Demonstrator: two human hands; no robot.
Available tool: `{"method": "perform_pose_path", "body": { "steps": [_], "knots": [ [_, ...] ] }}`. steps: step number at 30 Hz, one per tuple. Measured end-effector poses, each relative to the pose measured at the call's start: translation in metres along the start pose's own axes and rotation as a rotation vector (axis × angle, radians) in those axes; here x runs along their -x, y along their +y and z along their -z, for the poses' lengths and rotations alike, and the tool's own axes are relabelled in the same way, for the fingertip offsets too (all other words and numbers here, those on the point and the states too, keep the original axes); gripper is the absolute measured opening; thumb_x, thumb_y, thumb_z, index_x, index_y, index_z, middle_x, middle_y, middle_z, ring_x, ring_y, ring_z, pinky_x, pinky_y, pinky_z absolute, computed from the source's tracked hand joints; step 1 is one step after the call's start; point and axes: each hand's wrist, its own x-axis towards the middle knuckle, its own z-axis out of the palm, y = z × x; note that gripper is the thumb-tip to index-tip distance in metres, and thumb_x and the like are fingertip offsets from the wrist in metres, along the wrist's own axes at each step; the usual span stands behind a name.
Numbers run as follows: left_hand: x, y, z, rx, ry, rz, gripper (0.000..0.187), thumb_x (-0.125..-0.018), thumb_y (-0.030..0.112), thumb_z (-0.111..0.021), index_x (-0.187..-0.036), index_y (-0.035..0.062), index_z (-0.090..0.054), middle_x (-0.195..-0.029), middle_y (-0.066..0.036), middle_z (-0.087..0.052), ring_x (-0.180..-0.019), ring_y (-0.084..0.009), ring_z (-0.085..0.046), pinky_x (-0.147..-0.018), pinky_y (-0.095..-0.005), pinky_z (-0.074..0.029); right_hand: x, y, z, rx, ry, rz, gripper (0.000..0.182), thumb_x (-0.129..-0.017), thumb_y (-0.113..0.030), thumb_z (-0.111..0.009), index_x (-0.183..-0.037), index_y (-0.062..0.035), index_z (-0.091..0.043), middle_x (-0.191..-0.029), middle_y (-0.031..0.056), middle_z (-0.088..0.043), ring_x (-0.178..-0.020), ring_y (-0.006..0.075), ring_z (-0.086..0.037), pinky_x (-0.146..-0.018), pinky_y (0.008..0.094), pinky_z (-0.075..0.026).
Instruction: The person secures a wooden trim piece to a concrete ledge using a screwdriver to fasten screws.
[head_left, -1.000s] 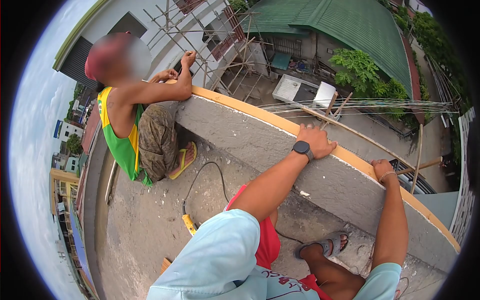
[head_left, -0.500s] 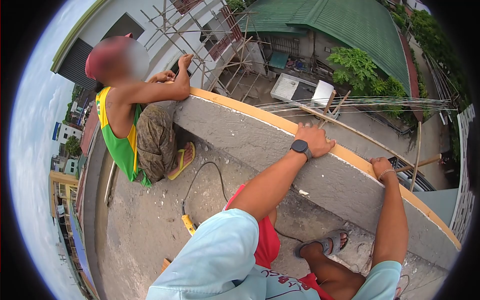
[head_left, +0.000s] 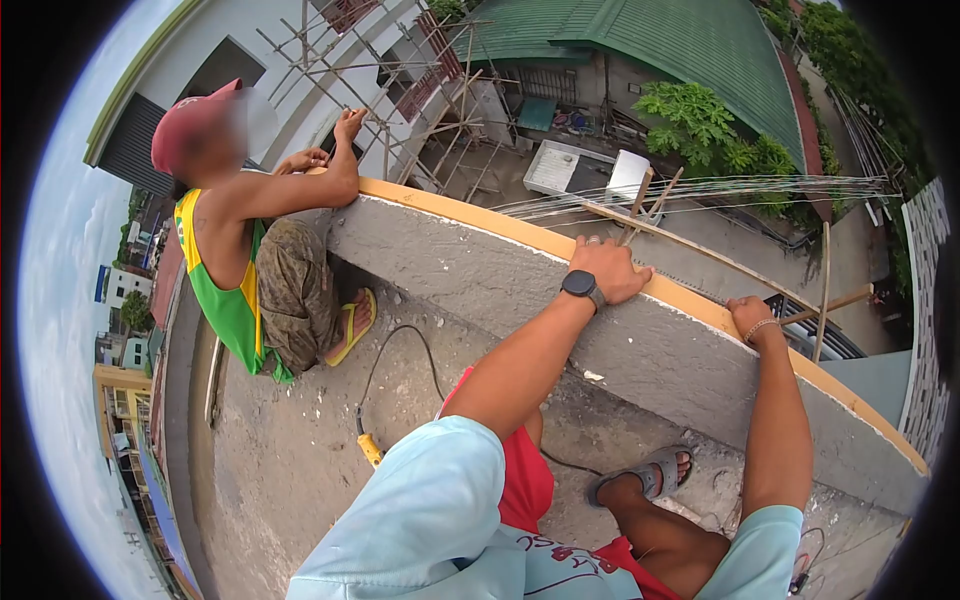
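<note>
We've got a long, narrow board (head_left: 690,302), yellow-orange w/ a smooth-looking face, running lengthwise along the outer top edge of a wall (head_left: 470,260). It looks bowed in our view; can't tell if it's truly bent. We grip it at 2 spots, one mid-length & one nearer the R end. The wall's grey & rough, w/ a thin whitish line btwn it & the board, plus a few pale specks.
</note>
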Motion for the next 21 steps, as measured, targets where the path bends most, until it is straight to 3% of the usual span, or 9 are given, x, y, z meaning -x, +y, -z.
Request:
{"method": "perform_pose_path", "body": {
  "steps": [4,6,11,13,15,21],
  "knots": [
    [0.0,0.002,0.004,-0.015,-0.022,0.022,0.061,-0.087,0.056,-0.043,-0.111,0.0057,-0.066,-0.114,-0.019,-0.062,-0.111,-0.0333,-0.056,-0.104,-0.0511,-0.03,0.011,-0.016,0.011,0.028,-0.03,-0.002,0.05,-0.092,-0.039,-0.042,-0.096,0.0035,-0.068,-0.108,0.0282,-0.061,-0.105,0.0411,-0.057,-0.094,0.0414,-0.043],
    [-0.003,0.001,0.0,-0.026,-0.034,0.031,0.06,-0.087,0.057,-0.043,-0.11,0.0058,-0.067,-0.113,-0.019,-0.063,-0.109,-0.0337,-0.058,-0.104,-0.0505,-0.03,0.022,-0.03,0.022,-0.091,-0.048,-0.114,0.049,-0.092,-0.039,-0.042,-0.099,0.0025,-0.068,-0.111,0.028,-0.06,-0.107,0.0402,-0.057,-0.095,0.0421,-0.043],
    [-0.008,-0.005,-0.005,-0.062,0.02,-0.023,0.062,-0.088,0.058,-0.043,-0.104,0.0033,-0.068,-0.106,-0.021,-0.065,-0.104,-0.0361,-0.06,-0.095,-0.0479,-0.039,0.023,-0.037,0.026,-0.135,-0.095,-0.222,0.05,-0.088,-0.04,-0.046,-0.112,-0.0013,-0.065,-0.124,0.0209,-0.058,-0.116,0.0354,-0.055,-0.1,0.0423,-0.04],
    [-0.01,-0.004,-0.003,-0.03,-0.07,0.036,0.06,-0.088,0.057,-0.043,-0.108,0.0052,-0.066,-0.113,-0.021,-0.062,-0.11,-0.037,-0.056,-0.101,-0.0509,-0.032,0.027,-0.042,0.028,-0.159,-0.089,-0.272,0.049,-0.087,-0.041,-0.047,-0.113,-0.0028,-0.065,-0.125,0.0192,-0.058,-0.116,0.0333,-0.055,-0.1,0.0414,-0.041],
    [-0.009,0.0,0.003,-0.054,-0.093,0.036,0.06,-0.088,0.057,-0.043,-0.108,0.0055,-0.066,-0.112,-0.021,-0.062,-0.109,-0.0379,-0.056,-0.1,-0.0507,-0.033,0.031,-0.044,0.028,-0.177,-0.047,-0.262,0.053,-0.088,-0.044,-0.047,-0.111,0.0,-0.065,-0.121,0.022,-0.06,-0.114,0.0358,-0.056,-0.099,0.0408,-0.042],
    [-0.01,-0.003,-0.001,-0.082,-0.049,0.032,0.061,-0.088,0.058,-0.043,-0.109,0.0059,-0.066,-0.111,-0.022,-0.063,-0.107,-0.0388,-0.057,-0.099,-0.0501,-0.035,0.033,-0.049,0.033,-0.156,-0.08,-0.288,0.052,-0.088,-0.043,-0.048,-0.116,-0.0016,-0.063,-0.126,0.0196,-0.057,-0.118,0.0344,-0.054,-0.101,0.0423,-0.04]
  ]
}}
